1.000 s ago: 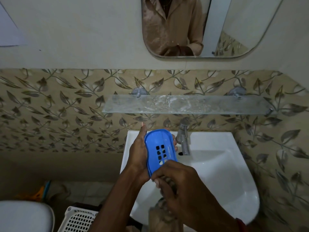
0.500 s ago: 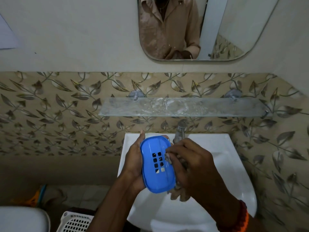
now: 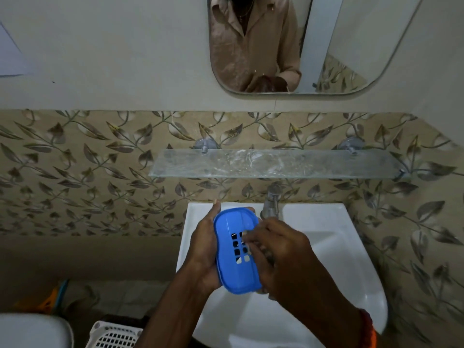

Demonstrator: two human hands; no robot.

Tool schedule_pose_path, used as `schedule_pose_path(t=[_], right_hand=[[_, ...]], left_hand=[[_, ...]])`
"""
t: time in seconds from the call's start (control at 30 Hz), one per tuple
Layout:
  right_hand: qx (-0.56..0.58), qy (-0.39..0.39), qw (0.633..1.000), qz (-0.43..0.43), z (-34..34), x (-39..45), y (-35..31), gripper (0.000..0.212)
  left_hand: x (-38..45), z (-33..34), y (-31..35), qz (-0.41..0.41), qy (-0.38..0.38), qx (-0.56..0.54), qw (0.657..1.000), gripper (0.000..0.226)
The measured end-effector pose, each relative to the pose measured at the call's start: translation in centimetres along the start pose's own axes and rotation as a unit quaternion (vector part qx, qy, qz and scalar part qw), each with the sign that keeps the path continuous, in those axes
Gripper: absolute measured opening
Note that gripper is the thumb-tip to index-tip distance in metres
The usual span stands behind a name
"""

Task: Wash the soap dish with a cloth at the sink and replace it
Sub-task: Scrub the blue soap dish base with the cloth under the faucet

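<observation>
2 hands over the sink — left hand grips soap dish, right hand pinches cloth.

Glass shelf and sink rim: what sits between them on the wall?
Head view: only leaf-patterned tile and the metal tap, which rises from the sink toward the glass shelf. Nothing else shows there.

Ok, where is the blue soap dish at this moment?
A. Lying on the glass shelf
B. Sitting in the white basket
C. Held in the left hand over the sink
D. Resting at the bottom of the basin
C: the left hand grips the blue soap dish above the white sink, while the right hand works against its slotted face; the glass shelf holds no dish.
</observation>
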State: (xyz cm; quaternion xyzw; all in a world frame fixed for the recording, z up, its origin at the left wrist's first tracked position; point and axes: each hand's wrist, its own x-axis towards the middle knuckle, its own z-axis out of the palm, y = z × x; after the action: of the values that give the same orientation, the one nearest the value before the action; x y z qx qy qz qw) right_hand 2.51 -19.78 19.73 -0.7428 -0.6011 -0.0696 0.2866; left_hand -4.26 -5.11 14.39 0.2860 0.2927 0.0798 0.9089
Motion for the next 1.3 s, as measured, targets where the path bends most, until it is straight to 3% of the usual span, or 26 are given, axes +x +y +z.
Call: schedule_pose_path(t=[0.17,0.27,0.37,0.53,0.7,0.9,1.0,1.13,1.3], right_hand=[[0.086,-0.044,0.993,0.07,0.8,-1.8,0.1,0.012],[0.032,0.02,0.997,0.06,0.4,0.3,-0.1,0.018],[0.002,0.075,0.995,0.072,0.5,1.3,0.2,0.009],[0.023,-0.016,0.991,0.131,1.7,-0.9,-1.0,0.036],[0.013,0.072,0.986,0.149,1.8,0.8,-0.6,0.022],[0.06,0.03,0.996,0.062,2.5,0.7,-1.7,0.028],[0.016,0.048,0.998,0.048,2.5,1.0,-0.9,0.032],[-0.013,0.026,0.993,0.112,2.9,0.8,-0.3,0.038],[0.011,0.003,0.983,0.182,2.9,-0.1,-1.2,0.025]], left_hand=[[0.1,-0.3,0.7,0.016,-0.004,-0.01,1.0,0.072],[0.2,-0.2,0.2,0.009,0.002,0.017,1.0,0.066],[0.2,0.0,-0.7,0.003,0.002,0.022,1.0,0.064],[0.2,-0.5,0.0,0.014,0.021,0.005,1.0,0.069],[0.4,-0.1,-1.1,0.013,0.019,0.04,0.999,0.06],[0.3,-0.2,-0.9,0.016,0.042,0.062,0.997,0.059],[0.3,-0.2,-0.7,0.035,0.045,0.069,0.996,0.058],[0.0,0.0,-0.5,0.056,0.055,0.087,0.993,0.062],[-0.2,-0.1,0.0,0.056,0.088,0.076,0.992,0.073]])
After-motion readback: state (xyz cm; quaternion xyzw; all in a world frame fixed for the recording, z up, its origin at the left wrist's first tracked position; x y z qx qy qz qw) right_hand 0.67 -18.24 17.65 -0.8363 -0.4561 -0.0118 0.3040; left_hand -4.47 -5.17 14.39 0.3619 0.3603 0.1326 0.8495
